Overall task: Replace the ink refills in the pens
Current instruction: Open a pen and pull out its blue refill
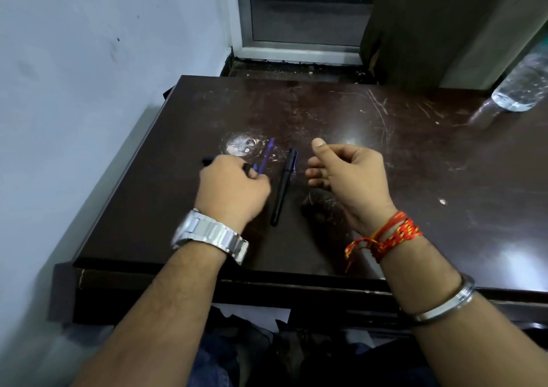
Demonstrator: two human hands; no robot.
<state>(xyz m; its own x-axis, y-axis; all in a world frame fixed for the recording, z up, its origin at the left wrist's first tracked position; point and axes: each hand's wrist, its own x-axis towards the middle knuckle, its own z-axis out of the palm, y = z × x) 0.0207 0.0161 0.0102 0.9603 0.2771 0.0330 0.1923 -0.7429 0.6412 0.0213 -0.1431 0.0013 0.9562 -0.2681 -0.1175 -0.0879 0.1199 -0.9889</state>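
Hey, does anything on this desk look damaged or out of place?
The dark brown glossy tabletop is damaged: there is a round whitish worn patch beside the purple-blue plastic pen, and pale scratches farther back. Nothing looks spilled.

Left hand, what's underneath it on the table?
The end of a dark pen pokes out beside the left hand; a blue pen reaches its fingers. The hand hides the rest of both.

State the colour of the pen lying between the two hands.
Black: the slim black pen shows best in the head view.
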